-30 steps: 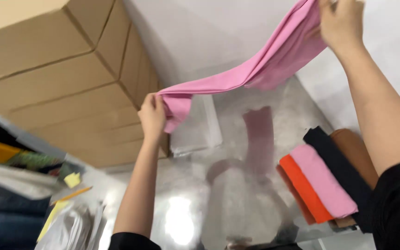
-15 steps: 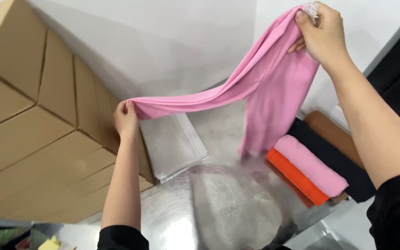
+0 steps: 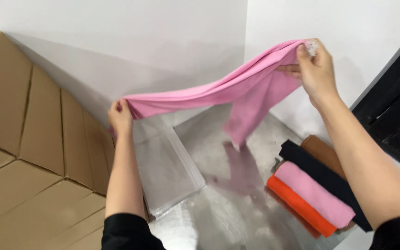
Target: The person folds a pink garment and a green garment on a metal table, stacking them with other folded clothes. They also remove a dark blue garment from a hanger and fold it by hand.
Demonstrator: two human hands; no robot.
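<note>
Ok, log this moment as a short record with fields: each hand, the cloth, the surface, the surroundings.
left hand: grips one end of the pink cloth
right hand: pinches the other end, raised higher
pink cloth: stretched in the air, a flap hanging down
metal table: folded cloths in orange, pink, black and brown; clear plastic bags
left side: cardboard boxes

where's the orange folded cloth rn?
In the head view, lower right: the orange folded cloth lies on the shiny metal table, leftmost in the row, against the folded pink cloth, below the right hand.
</note>
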